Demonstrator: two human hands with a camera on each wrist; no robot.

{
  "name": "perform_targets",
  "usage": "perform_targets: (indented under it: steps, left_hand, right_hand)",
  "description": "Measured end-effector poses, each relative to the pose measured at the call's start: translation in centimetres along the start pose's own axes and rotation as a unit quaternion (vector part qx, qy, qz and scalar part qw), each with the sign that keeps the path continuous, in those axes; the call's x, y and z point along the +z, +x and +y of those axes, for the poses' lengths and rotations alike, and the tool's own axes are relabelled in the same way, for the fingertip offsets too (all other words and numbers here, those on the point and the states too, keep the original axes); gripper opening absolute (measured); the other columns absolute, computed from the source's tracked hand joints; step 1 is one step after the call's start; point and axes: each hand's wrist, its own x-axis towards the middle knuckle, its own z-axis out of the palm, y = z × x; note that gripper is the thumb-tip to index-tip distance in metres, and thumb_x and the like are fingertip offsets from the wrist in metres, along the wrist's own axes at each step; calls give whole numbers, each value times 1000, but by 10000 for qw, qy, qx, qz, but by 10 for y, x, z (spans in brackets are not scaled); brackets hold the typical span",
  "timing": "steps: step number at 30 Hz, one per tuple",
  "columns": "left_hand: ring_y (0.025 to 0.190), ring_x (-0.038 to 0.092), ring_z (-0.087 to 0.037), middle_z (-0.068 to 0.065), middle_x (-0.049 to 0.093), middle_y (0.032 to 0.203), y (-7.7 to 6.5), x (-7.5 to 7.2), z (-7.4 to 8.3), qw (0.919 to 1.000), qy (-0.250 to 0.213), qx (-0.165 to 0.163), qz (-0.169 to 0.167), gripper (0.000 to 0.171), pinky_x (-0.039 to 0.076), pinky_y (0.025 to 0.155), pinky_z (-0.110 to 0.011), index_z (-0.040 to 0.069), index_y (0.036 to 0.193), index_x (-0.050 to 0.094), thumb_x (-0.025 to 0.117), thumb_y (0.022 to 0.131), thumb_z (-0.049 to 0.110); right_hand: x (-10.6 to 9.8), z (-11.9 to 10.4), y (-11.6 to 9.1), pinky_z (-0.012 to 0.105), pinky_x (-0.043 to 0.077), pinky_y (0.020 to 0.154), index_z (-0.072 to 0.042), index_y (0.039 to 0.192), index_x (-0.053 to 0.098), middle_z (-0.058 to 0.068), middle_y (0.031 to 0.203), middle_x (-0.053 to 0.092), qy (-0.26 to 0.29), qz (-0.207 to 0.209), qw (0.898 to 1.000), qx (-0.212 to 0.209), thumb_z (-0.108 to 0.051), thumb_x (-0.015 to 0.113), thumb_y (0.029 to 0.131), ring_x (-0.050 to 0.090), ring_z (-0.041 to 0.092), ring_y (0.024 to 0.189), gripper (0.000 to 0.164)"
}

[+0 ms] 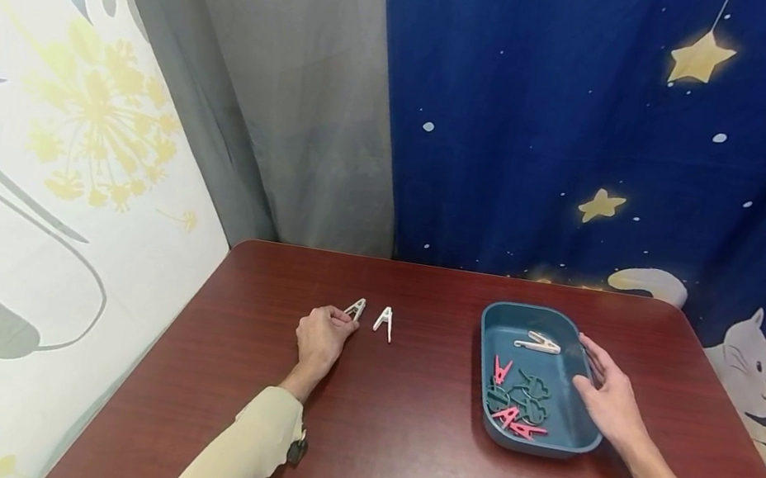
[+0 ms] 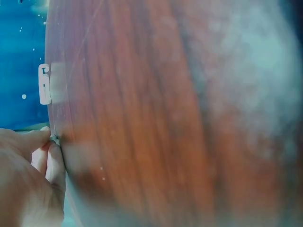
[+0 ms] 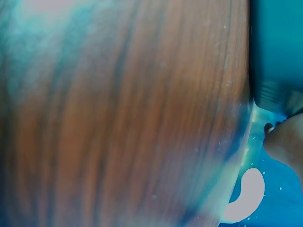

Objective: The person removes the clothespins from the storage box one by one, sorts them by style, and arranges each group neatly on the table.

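Note:
At the table's left side my left hand (image 1: 324,338) pinches a white clothespin (image 1: 356,308) between thumb and fingertips; the left wrist view shows the same pinch, with most of the pin hidden. Just to its right another white clip (image 1: 385,321) stands on the table. My right hand (image 1: 610,396) rests on the right side of a blue-grey tray (image 1: 573,436), thumb at the rim and fingers along the outer wall. Inside the tray lie a white clothespin (image 1: 539,343), several pink clothespins (image 1: 501,370) and a cluster of dark green cloud-shaped clips (image 1: 534,387).
The reddish-brown wooden table (image 1: 391,474) has rounded far corners. Behind it hang a grey curtain (image 1: 289,74) and a blue curtain (image 1: 523,111) with stars. A white patterned panel (image 1: 89,243) borders the table on the left.

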Motion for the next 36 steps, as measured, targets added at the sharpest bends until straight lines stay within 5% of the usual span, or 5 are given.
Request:
perform_targets:
  steps: [9, 14, 21, 36]
  left_hand:
    - [82, 78, -24, 6, 77, 71, -7, -3, 3, 9996, -234, 120, -122, 14, 55, 88, -51, 17, 82, 83, 94, 82, 25]
    - [86, 77, -22, 7, 78, 74, -11, -5, 4, 9994, -238, 120, -240, 14, 53, 91, -50, 17, 89, 84, 94, 83, 25]
    - [88, 78, -23, 6, 78, 74, -16, -6, 6, 9987, -303, 198, -356, 13, 53, 95, -50, 15, 90, 83, 93, 83, 22]
    - [89, 79, -22, 6, 79, 76, -18, -6, 7, 9982, -280, 371, -386, 13, 54, 94, -51, 14, 92, 84, 92, 83, 17]
  right_hand:
    - [0, 0, 0, 2, 31, 97, -4, 167, 29, 30, 164, 36, -59, -27, 10000, 45, 0, 57, 105, 38, 56, 146, 67]
    - [0, 0, -1, 14, 36, 107, -5, 167, 29, 30, 165, 36, -80, -47, 9999, 100, -1, 57, 106, 37, 55, 147, 67]
    - [0, 0, -1, 2, 31, 97, -4, 167, 29, 29, 166, 34, -36, -48, 10000, 69, 0, 57, 105, 36, 55, 148, 68]
    - [0, 1, -1, 0, 30, 95, -3, 166, 29, 29, 166, 35, -27, 9, 10000, -5, 2, 56, 104, 36, 56, 147, 68]
